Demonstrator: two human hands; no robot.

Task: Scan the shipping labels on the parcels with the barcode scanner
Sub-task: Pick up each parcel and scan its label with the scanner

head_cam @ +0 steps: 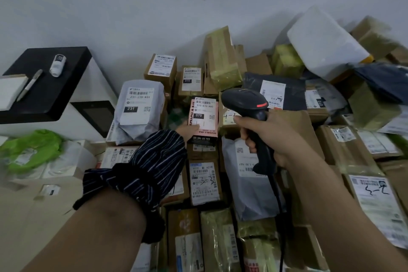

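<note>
— Right grip point(272, 139) first. What is it doing?

— Its fingers are curled tight round the handle of the barcode scanner point(244, 99), with the forefinger high at the front where a trigger would sit. Whether it is pressing, I cannot tell. The scanner stands upright just right of the frame's centre, and its cable point(278, 196) drops toward the bottom edge.

— And the left grip point(185, 131)?

— Mostly hidden behind the striped sleeve point(154, 161). It touches the lower left corner of the pink-edged parcel point(205, 133). I cannot tell whether the fingers curl round the parcel or only rest against it.

— Where does the label lie from the scanner?

— The shipping label point(204, 115) faces the camera at the centre of the frame. Its long axis runs up and down, and the barcode sits across its top. The scanner's head is just beside the parcel's right edge, level with the top of the label, nose toward the left.

— So what does the next move turn on?

— As I judge it, the head sits alongside the label rather than in front of it. Either the right grip swings the nose onto the barcode, or the left, being nearer, tilts the parcel to meet it.

— What lies around them?

— A grey bag point(141, 106) with its own label leans just left of the parcel. Brown boxes point(223, 59) are piled behind it, toward the upper centre.
</note>
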